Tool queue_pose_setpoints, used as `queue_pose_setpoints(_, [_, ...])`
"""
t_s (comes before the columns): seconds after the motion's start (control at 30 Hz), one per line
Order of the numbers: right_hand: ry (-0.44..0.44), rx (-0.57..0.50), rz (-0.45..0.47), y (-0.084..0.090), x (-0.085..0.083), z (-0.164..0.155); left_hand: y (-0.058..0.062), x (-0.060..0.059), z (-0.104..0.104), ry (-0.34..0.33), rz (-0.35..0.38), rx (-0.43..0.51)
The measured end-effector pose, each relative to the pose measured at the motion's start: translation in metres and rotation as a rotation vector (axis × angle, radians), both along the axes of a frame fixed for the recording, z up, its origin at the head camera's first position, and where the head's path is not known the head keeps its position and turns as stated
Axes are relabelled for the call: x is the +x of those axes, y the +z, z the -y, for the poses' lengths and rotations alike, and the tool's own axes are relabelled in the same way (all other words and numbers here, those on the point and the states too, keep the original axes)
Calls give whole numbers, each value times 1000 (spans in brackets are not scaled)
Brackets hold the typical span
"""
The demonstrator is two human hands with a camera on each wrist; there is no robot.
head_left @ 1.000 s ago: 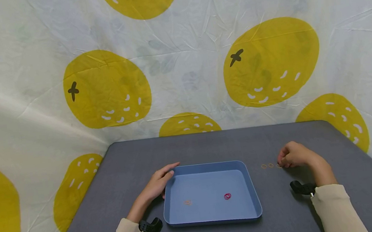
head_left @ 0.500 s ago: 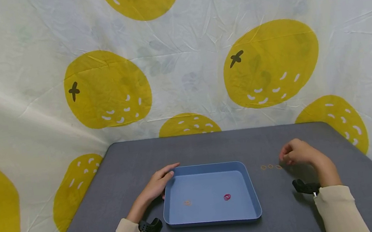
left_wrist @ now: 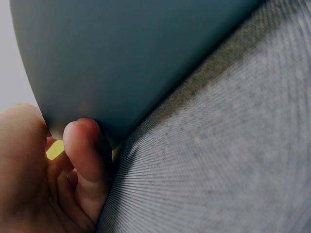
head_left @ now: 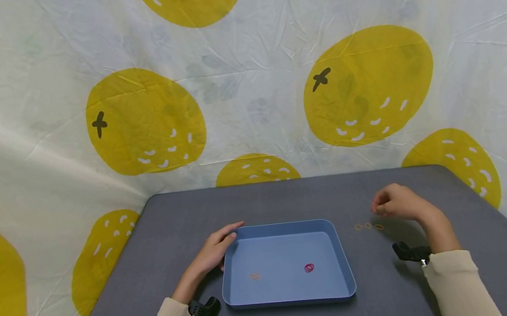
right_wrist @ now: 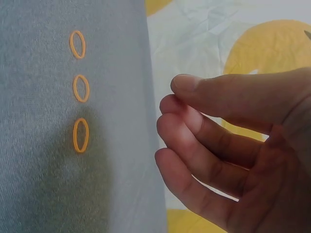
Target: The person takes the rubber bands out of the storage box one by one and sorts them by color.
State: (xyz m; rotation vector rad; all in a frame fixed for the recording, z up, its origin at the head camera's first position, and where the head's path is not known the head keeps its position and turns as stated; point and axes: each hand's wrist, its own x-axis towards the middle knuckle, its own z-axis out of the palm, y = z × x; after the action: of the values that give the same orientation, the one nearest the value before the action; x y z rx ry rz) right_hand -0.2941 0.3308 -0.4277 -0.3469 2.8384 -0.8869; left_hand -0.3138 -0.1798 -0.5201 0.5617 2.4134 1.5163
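A shallow blue tray (head_left: 281, 225) sits in the middle of the grey table (head_left: 287, 196). Inside it lie a small orange rubber band (head_left: 255, 276) and a red rubber band (head_left: 309, 267). My left hand (head_left: 226, 241) rests with straight fingers on the tray's far left corner; in the left wrist view the thumb (left_wrist: 82, 145) touches the tray wall (left_wrist: 126, 58). Three orange rubber bands (head_left: 368, 226) lie in a row right of the tray, also seen as bands (right_wrist: 80, 87) in the right wrist view. My right hand (head_left: 379, 207) hovers just above them, fingers (right_wrist: 194, 141) loosely bent, holding nothing I can see.
A white cloth with big yellow fruit prints (head_left: 369, 84) hangs close behind the table and wraps both sides. Black wrist-camera mounts (head_left: 204, 308) (head_left: 410, 253) sit at each cuff. Bare grey tabletop stretches behind the tray and along the front edge.
My right hand has lifted off the table beside the rightmost orange band and drifted slightly back and left. All three bands stay where they were. The left hand has not moved.
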Motion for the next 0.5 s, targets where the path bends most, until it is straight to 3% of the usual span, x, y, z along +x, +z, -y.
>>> queue_pose_setpoints(0.5, [21, 15, -19, 2, 0, 8, 3, 1, -1, -19, -7, 15])
